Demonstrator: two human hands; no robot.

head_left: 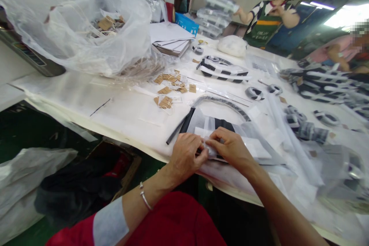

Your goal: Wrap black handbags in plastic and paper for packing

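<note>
My left hand (186, 157) and my right hand (230, 148) meet at the table's front edge, and their fingertips pinch the folded edge of a transparent plastic bag (211, 148). A black-and-white garment (223, 125) lies inside the bag, just beyond my hands. A black strip (181, 125) and a curved dark band (221, 103) lie close by. Several kraft paper hang tags (165, 90) with white strings are scattered on the white table covering (72, 96), to the far left of my hands.
A large plastic sack (72, 19) of tags stands at the back left beside a metal device (29, 50). Striped garments (221, 70) and rolled pieces (254, 93) cover the right side. A co-worker (271, 19) holds bagged items (216, 13). Another person (343, 52) is at far right.
</note>
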